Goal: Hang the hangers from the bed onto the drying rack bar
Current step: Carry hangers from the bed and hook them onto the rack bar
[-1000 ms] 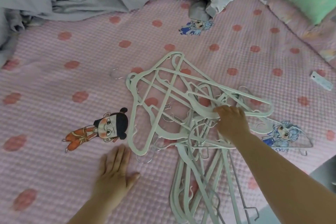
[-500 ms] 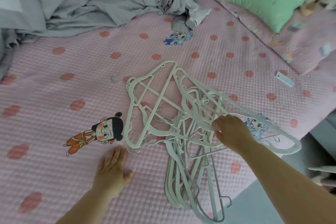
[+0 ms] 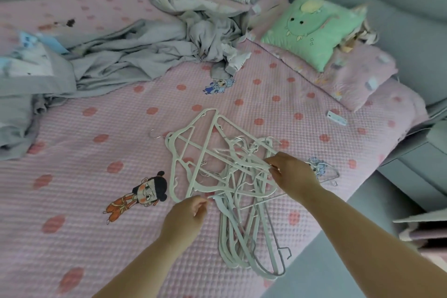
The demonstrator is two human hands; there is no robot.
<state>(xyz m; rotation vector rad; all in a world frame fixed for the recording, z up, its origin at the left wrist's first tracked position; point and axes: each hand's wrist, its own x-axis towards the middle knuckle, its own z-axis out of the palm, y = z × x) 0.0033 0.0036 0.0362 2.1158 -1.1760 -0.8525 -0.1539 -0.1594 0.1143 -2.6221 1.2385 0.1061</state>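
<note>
Tangled heap of white hangers (image 3: 228,227) flat on the pink bed (image 3: 96,152), right of centre, near bundle's long axis near-to-far with hooks toward the near edge, right hand (image 3: 292,172) pinching crossed bars, left hand (image 3: 186,213) curled at the heap's near-left rim, grip unclear.

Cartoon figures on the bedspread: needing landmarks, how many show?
3: orange-clad figure left of the hangers; blue-haired figure beyond them by the grey bedding; second blue-haired figure partly behind the right hand. Bedding may hide more.
</note>
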